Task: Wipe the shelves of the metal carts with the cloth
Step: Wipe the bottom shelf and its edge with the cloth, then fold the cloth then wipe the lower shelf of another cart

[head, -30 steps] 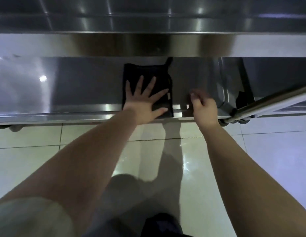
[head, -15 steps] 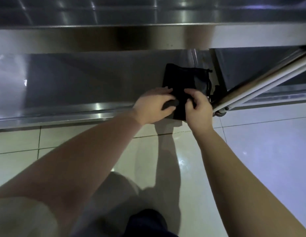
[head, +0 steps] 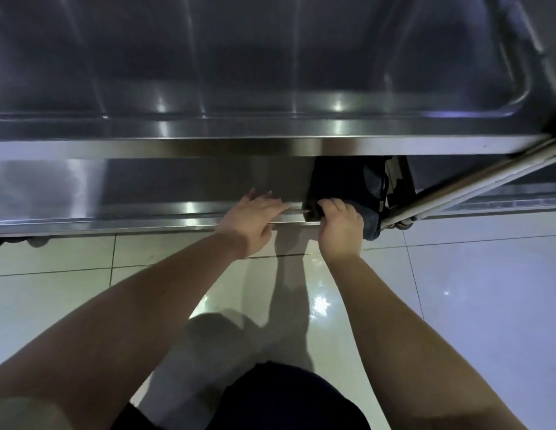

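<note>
A dark cloth lies at the right end of the metal cart's lower shelf, and part of it hangs over the front rim. My right hand is closed on the cloth's near edge at that rim. Just left of the cloth, my left hand rests flat on the shelf's front rim with its fingers together, holding nothing. The upper shelf fills the top of the view and hides the back of the lower shelf.
A slanted metal tube of the cart frame runs from the upper right down to a caster beside the cloth. Glossy pale floor tiles lie below the cart. My dark-clothed knee shows at the bottom.
The left hand has let go of the cloth and moved left onto the shelf rim. The right hand now grips the cloth alone at the right end. The view has tilted up over the top shelf.
</note>
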### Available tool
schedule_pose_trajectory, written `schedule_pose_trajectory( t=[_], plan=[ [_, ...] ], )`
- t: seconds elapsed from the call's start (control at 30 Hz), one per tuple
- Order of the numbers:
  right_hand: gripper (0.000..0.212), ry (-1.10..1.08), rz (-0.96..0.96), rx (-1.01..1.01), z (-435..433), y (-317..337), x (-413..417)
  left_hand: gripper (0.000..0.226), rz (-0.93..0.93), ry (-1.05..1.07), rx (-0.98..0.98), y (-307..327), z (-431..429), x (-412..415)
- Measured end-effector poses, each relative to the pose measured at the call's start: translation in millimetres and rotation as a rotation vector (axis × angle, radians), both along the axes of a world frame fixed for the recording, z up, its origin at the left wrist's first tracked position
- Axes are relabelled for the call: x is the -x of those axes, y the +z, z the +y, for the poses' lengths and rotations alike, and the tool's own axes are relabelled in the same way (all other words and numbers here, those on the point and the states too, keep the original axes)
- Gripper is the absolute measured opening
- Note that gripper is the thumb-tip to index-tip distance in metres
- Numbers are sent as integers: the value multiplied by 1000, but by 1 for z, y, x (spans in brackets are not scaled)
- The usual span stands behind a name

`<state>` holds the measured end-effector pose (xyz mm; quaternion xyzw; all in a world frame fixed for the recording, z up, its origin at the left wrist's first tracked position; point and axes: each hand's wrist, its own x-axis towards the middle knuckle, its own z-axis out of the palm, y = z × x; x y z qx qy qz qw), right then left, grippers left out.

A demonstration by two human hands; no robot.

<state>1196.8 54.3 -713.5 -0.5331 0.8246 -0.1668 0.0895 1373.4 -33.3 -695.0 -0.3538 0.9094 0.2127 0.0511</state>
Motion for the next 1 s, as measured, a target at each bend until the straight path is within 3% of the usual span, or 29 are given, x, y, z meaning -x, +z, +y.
schedule_pose_trajectory(
  t=[0.1, 0.2, 0.37, 0.43, 0.53, 0.73, 1.0],
  plan=[
    [40, 102, -230, 113, -7, 33, -14, 70, 91, 198, -99, 6, -10, -21],
    [38, 297, -365, 99, -16, 74, -44, 78, 103, 256, -114, 14, -23, -46],
    [28, 490, -567, -80, -39, 145, -115, 26, 218, 328, -23, 69, -22, -141],
    [26, 521, -622, -146, -39, 182, -152, 19, 251, 424, -27, 111, -6, -196],
    [29, 561, -689, -188, -28, 247, -210, 9, 232, 533, -8, 195, 19, -274],
    [33, 742, -665, -114, -20, 408, -321, 40, 166, 597, 214, 405, 49, -388],
    [39, 962, -774, 88, -44, 697, -392, 42, 196, 714, 363, 711, 80, -468]
  ],
)
